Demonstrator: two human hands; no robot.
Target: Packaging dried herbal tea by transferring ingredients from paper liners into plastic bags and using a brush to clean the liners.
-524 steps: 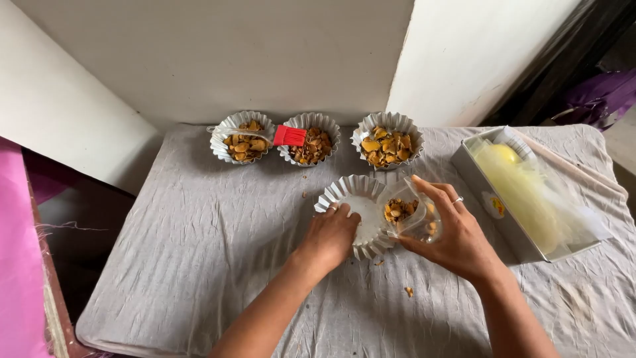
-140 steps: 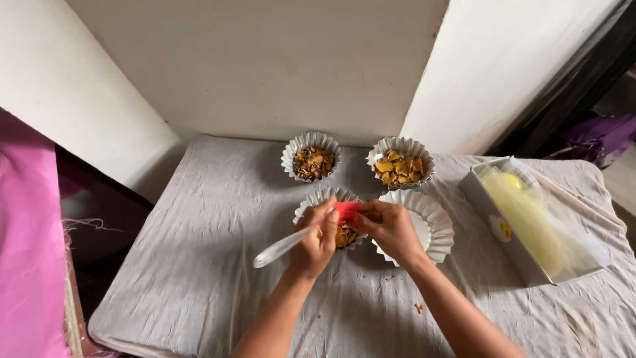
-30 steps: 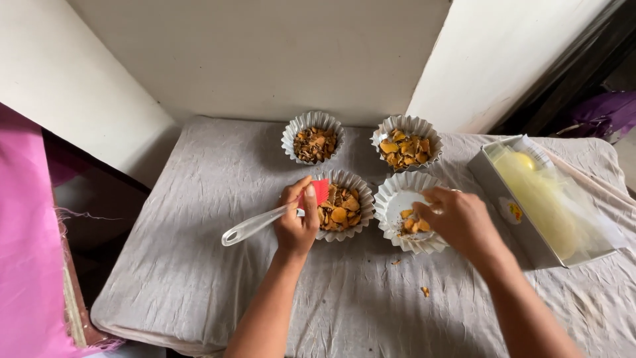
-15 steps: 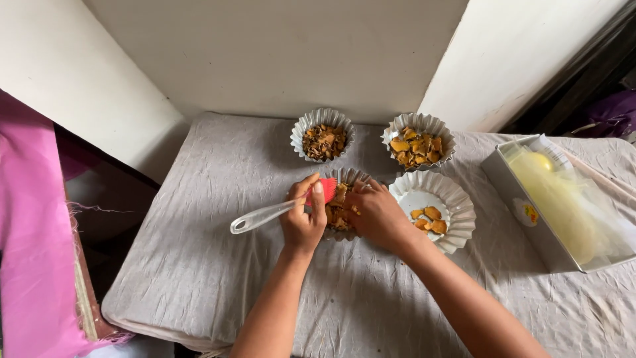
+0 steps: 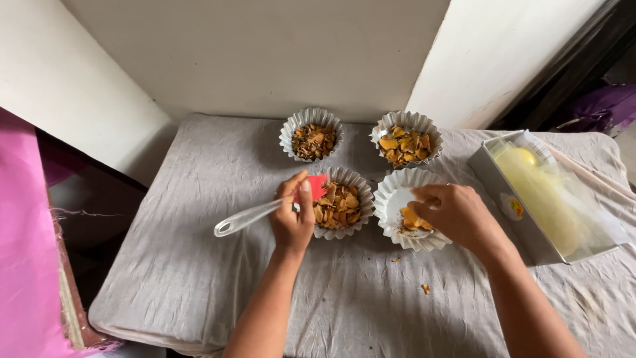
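My left hand grips a spatula with a clear handle and a red blade, the blade resting at the rim of a fluted foil cup full of brown and orange chips. My right hand hovers over a second fluted cup just to the right, fingers curled down onto the few orange chips in it. Whether the fingers pinch any chips is hidden.
Two more filled fluted cups stand at the back of the grey cloth-covered table. A grey box with a plastic bag of yellow stuff lies at the right. Small crumbs sit on the cloth. A pink cloth hangs at the left.
My right hand moved from the chip-filled middle cup over to the right-hand cup. The left hand with the spatula stayed at the middle cup.
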